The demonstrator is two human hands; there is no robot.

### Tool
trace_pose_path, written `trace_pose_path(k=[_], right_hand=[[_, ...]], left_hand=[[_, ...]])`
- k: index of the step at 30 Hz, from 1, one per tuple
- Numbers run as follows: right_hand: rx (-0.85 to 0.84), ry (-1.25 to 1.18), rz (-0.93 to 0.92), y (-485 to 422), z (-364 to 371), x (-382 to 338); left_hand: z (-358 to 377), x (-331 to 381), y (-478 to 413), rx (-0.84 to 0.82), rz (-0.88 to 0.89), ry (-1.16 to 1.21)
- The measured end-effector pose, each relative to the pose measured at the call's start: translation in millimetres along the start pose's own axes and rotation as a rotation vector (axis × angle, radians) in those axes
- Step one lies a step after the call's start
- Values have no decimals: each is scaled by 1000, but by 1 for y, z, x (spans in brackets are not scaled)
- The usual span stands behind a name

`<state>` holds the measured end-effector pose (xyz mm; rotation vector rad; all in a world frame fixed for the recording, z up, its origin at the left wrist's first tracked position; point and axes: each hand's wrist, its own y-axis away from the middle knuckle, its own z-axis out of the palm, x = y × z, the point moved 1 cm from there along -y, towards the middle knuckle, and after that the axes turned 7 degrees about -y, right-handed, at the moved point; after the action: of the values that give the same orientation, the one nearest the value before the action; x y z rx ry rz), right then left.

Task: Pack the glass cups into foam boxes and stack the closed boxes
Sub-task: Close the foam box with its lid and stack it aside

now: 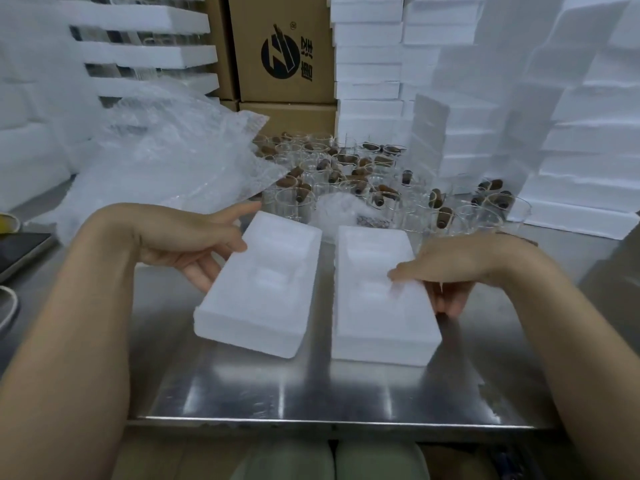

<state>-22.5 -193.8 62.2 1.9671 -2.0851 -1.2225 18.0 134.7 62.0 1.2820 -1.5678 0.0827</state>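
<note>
Seen from the wearer's head, looking down. At the bottom edge is the near rim of a shiny steel bench [311,393], with two bare forearms reaching in from the lower corners.

At centre frame two open foam box halves lie side by side with a narrow gap between them, their moulded hollows facing up and empty. The left hand [194,244] holds the left foam half [263,289] at its far left edge, thumb on top and fingers [201,275] curled beneath, and this half looks tilted, perhaps lifted off the bench. The right hand [450,268] grips the right foam half [377,306] at its right edge, thumb pressing the top and fingers [446,299] wrapped down the side.

The foam likely weighs almost nothing, stiff yet crumbly, so long-edge grips suit it.

Beyond, mid-frame, stands a crowd of clear glass cups [346,181], many holding small brown pieces. They are probably fragile and slippery, best taken round the body. Bubble wrap [166,161] is heaped at centre left. At the back rise cardboard cartons [280,50] and stacked foam boxes [367,64].
</note>
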Motion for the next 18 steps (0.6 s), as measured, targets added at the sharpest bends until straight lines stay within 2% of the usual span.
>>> trace_pose_path(k=[2,3,6,7,9,10,12,18], right_hand=[[98,16,-32,5,-6,-2],[211,-4,-100,6,-12,-4],[704,-78,-442,-4,-31,-22],[771,-25,-547,-12,-34,-31],[692,207,-627,-26,-33,-51],[610,298,-607,-35,-33,-57],[493,329,-531,-49,-32,-60],[553,289,-578,-70,-22,-55]], left_hand=[[1,-1,0,-30,-23,-32],[2,-1,0,-40,-28,-45],[4,2,1,-53,-35,-67],[6,3,0,-54,-42,-71],[9,3,-3,-59,-56,-80],[11,3,-5,-52,-59,-79],[12,2,-8,-10,-51,-64],[12,3,-16,54,-50,-49]])
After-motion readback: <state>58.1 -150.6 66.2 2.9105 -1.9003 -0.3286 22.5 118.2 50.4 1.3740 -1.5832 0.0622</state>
